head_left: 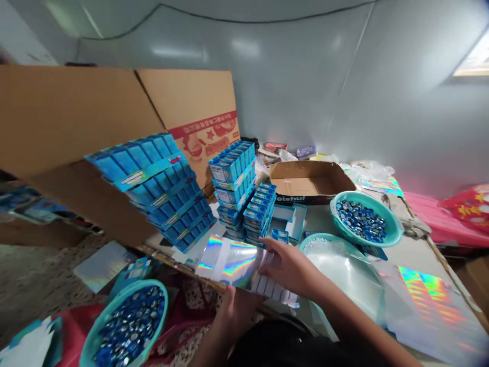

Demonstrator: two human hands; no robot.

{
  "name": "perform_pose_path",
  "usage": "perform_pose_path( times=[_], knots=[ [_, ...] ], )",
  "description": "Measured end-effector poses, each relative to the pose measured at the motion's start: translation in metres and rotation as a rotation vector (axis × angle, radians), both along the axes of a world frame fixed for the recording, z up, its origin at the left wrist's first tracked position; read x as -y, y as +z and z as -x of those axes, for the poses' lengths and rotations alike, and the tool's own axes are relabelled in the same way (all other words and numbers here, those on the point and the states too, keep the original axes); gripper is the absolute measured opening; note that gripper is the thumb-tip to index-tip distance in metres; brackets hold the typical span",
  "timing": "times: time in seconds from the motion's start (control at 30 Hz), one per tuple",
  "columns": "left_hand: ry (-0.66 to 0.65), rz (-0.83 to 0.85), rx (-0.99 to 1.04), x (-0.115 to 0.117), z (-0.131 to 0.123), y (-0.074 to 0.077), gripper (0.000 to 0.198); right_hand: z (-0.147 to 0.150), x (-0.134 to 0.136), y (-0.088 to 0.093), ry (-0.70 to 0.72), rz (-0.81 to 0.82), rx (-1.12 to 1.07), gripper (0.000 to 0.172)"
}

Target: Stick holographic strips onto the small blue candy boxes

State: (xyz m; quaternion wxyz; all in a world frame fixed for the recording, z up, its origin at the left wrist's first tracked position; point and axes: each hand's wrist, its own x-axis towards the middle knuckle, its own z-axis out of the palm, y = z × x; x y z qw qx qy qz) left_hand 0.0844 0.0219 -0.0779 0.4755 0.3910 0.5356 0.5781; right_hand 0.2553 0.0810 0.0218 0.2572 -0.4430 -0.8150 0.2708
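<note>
A shiny holographic display box (239, 257) with a pale strip across it lies at the near table edge, a row of small white-sided boxes (272, 288) showing at its right end. My left hand (239, 303) grips its near edge from below, thumb up and the other fingers hidden. From the right, my right hand (286, 265) reaches over, with curled fingers closed on the box where the small boxes begin. Just beyond stand stacks of small blue boxes (260, 209) and taller blue display packs (233, 173). Further left leans a high stack of blue packs (164, 188).
Teal basins of blue wrapped pieces stand at right (359, 216) and low left (128, 323). Another teal basin (344, 265) holds a clear plastic bag. An open carton (311, 183) sits behind, holographic sheets (431, 295) lie right, and a big cardboard box (95, 112) rises at left.
</note>
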Motion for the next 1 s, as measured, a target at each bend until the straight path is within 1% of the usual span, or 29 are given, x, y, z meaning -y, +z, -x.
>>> perform_pose_path(
  times=[0.03, 0.07, 0.1, 0.13, 0.17, 0.2, 0.23, 0.27, 0.3, 0.33, 0.37, 0.4, 0.43, 0.5, 0.57, 0.63, 0.73, 0.83, 0.93, 1.0],
  knots=[
    [-0.006, 0.040, 0.151, 0.000, 0.001, 0.001, 0.080, 0.001, -0.003, 0.000, -0.002, 0.023, 0.020, 0.053],
    [0.039, 0.072, 0.286, 0.000, 0.004, 0.002, 0.079, 0.002, -0.005, 0.000, -0.019, 0.022, 0.032, 0.046],
    [0.144, 0.085, 0.364, 0.000, 0.007, 0.003, 0.075, 0.001, -0.008, 0.000, -0.044, -0.001, 0.043, 0.040],
    [0.301, 0.069, 0.364, 0.002, 0.011, 0.006, 0.070, 0.000, -0.011, 0.001, -0.065, -0.031, 0.058, 0.035],
    [0.474, 0.001, 0.260, 0.004, 0.015, 0.010, 0.065, -0.003, -0.014, 0.001, -0.076, -0.061, 0.081, 0.030],
    [0.594, -0.106, 0.067, 0.008, 0.019, 0.015, 0.061, -0.005, -0.016, 0.002, -0.067, -0.081, 0.114, 0.024],
    [0.628, -0.238, -0.192, 0.013, 0.022, 0.023, 0.056, -0.008, -0.016, 0.003, -0.038, -0.092, 0.152, 0.019],
    [0.569, -0.392, -0.479, 0.018, 0.024, 0.032, 0.052, -0.010, -0.016, 0.004, 0.007, -0.094, 0.186, 0.017],
    [0.393, -0.524, -0.789, 0.022, 0.025, 0.042, 0.047, -0.011, -0.014, 0.005, 0.061, -0.092, 0.210, 0.017],
    [0.220, -0.621, -1.047, 0.025, 0.025, 0.053, 0.045, -0.011, -0.011, 0.006, 0.116, -0.086, 0.221, 0.017],
    [0.108, -0.668, -1.219, 0.025, 0.023, 0.063, 0.047, -0.011, -0.007, 0.006, 0.168, -0.080, 0.218, 0.017],
    [0.047, -0.689, -1.319, 0.024, 0.021, 0.072, 0.046, -0.010, -0.004, 0.006, 0.215, -0.072, 0.208, 0.017],
    [0.007, -0.703, -1.376, 0.022, 0.018, 0.079, 0.041, -0.009, -0.001, 0.006, 0.248, -0.069, 0.195, 0.016],
    [-0.015, -0.709, -1.393, 0.014, 0.015, 0.085, 0.032, -0.006, 0.004, 0.006, 0.271, -0.066, 0.170, 0.014],
    [-0.019, -0.733, -1.365, 0.007, 0.015, 0.085, 0.027, -0.004, 0.006, 0.005, 0.264, -0.051, 0.139, 0.012],
    [-0.020, -0.780, -1.349, 0.005, 0.019, 0.082, 0.027, -0.004, 0.007, 0.003, 0.252, -0.023, 0.074, 0.019],
    [-0.023, -0.859, -1.352, 0.007, 0.026, 0.078, 0.029, -0.005, 0.008, -0.002, 0.214, 0.030, -0.031, 0.025],
    [-0.016, -0.904, -1.357, 0.010, 0.033, 0.076, 0.026, -0.004, 0.008, -0.008, 0.169, 0.080, -0.101, 0.033],
    [-0.018, -0.934, -1.370, 0.012, 0.039, 0.072, 0.025, -0.004, 0.008, -0.010, 0.193, 0.118, -0.125, 0.037],
    [-0.019, -0.938, -1.364, 0.012, 0.042, 0.070, 0.025, -0.003, 0.008, -0.009, 0.227, 0.125, -0.130, 0.036]
  ],
)
